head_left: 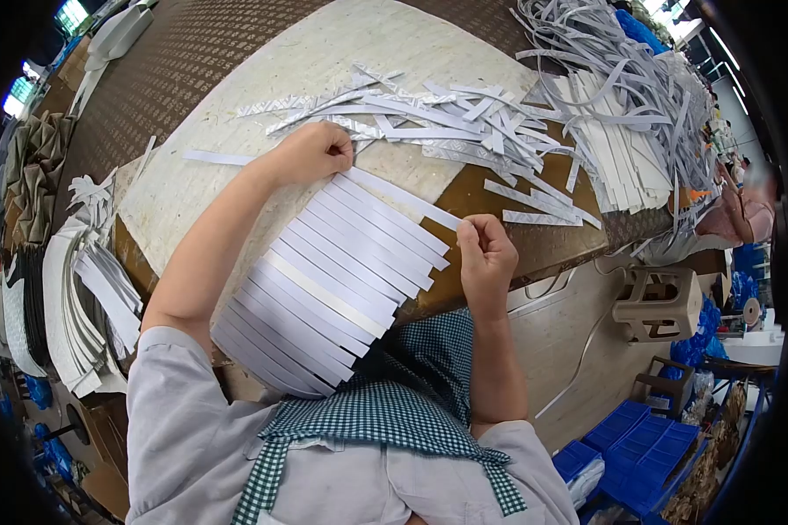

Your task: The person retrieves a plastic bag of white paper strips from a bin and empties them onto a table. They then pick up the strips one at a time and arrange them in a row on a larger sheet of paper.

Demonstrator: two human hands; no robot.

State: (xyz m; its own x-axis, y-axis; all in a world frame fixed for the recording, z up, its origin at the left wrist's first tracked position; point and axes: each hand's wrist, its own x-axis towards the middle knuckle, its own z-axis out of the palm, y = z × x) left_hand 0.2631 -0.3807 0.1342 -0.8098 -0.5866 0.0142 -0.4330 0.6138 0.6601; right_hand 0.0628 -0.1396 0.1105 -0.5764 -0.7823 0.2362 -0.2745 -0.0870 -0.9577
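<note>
Between my two hands a white strip (403, 196) is stretched, slanting down to the right. My left hand (317, 153) pinches its upper left end, and my right hand (488, 249) grips the other end between thumb and fingers. Just below the strip, a row of white strips (315, 276) lies side by side over the table edge and toward my lap, with uneven right ends. One strip in the row looks creamier than the others. Beyond my hands, a loose heap of white and patterned strips (446, 118) is scattered on a pale board (324, 44).
A tangle of long strips (622, 87) sits at the back right beside stacked white strips (617, 149). White layered sheets (74, 306) hang at the left. Right of the table are a beige stool (661, 302) and blue crates (639, 451). Another person (744, 210) sits at far right.
</note>
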